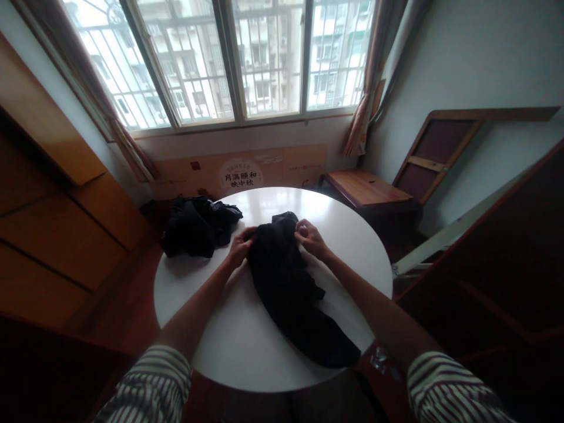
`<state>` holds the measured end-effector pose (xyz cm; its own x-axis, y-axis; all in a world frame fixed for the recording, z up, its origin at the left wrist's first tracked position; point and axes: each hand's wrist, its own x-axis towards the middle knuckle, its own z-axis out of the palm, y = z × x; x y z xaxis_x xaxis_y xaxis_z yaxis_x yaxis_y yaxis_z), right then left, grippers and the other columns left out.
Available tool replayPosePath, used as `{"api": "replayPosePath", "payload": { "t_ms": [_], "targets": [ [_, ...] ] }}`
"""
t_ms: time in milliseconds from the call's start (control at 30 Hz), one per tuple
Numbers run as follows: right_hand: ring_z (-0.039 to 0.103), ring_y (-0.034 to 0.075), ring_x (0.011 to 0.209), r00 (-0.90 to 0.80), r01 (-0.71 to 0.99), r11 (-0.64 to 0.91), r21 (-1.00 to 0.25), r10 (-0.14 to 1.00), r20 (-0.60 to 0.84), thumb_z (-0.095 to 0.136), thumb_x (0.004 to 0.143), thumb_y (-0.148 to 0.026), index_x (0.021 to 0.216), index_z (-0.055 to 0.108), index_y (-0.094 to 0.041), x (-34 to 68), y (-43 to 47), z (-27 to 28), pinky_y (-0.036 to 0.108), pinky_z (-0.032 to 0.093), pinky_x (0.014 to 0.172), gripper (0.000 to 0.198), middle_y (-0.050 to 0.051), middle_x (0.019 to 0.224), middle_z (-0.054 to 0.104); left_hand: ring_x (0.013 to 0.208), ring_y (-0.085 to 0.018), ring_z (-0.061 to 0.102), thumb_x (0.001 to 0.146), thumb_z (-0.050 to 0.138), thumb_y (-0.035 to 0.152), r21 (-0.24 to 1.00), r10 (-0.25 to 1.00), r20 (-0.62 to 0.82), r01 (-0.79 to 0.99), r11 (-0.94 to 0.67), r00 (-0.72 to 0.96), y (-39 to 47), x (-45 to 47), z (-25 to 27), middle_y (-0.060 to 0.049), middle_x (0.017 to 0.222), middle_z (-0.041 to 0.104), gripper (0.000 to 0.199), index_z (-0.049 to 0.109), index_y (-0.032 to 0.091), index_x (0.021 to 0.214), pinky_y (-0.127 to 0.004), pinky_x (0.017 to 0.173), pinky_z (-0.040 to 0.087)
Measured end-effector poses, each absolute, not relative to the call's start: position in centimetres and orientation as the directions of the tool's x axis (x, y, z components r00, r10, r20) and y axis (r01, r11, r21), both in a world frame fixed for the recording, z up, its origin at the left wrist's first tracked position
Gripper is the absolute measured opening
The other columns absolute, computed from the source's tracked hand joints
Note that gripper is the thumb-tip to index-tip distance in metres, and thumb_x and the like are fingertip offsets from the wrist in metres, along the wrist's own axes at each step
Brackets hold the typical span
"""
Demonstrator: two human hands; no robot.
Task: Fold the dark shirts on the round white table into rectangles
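Observation:
A black garment (pixel 286 282) lies bunched on the round white table (pixel 220 341), its long tapered part stretching toward the near right edge. Whether it is trousers or a top with sleeves, I cannot tell. My left hand (pixel 241 245) grips its upper left edge, thumb on the cloth and the other fingers partly hidden. At the upper right edge, my right hand (pixel 309 236) has its fingers curled in a pinch on the fabric. A heap of black clothes (pixel 194 226) rests at the table's far left, apart from both hands.
Beyond the table, a long printed cardboard box (pixel 185 173) stands under the window. A wooden stool (pixel 365 188) is at the far right, near a leaning wooden frame (pixel 440 155). Wooden cabinets (pixel 57 235) line the left. A dark panel (pixel 506 282) rises on the right.

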<state>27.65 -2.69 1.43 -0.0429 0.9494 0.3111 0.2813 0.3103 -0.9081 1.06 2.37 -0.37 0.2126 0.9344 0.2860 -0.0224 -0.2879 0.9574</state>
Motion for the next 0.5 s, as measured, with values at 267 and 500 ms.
{"api": "replayPosePath", "payload": {
  "t_ms": [267, 500],
  "targets": [
    [0.064, 0.022, 0.097, 0.482, 0.031, 0.321, -0.947, 0.825, 0.295, 0.054, 0.083, -0.057, 0.107, 0.047, -0.024, 30.4, -1.2, 2.6, 0.036, 0.053, 0.082, 0.042, 0.008, 0.104, 0.066, 0.123, -0.027, 0.05, 0.076, 0.05, 0.004, 0.538, 0.589, 0.802, 0.551, -0.638, -0.102, 2.1, -0.5, 1.6, -0.012, 0.119, 0.06, 0.038, 0.065, 0.018, 0.108, -0.045, 0.114, 0.032],
    [0.057, 0.036, 0.113, 0.335, 0.619, 0.073, -0.782, 0.876, 0.348, 0.085, 0.054, -0.05, 0.119, 0.056, -0.018, 31.0, -1.1, 0.5, 0.049, 0.045, 0.1, 0.078, 0.017, 0.116, 0.061, 0.112, -0.028, 0.061, 0.082, 0.068, 0.027, 0.573, 0.691, 0.565, 0.388, -0.722, 0.45, 0.4, 1.4, 1.6, -0.01, 0.117, 0.067, 0.031, 0.069, 0.024, 0.113, -0.039, 0.104, 0.043]
  ]
}}
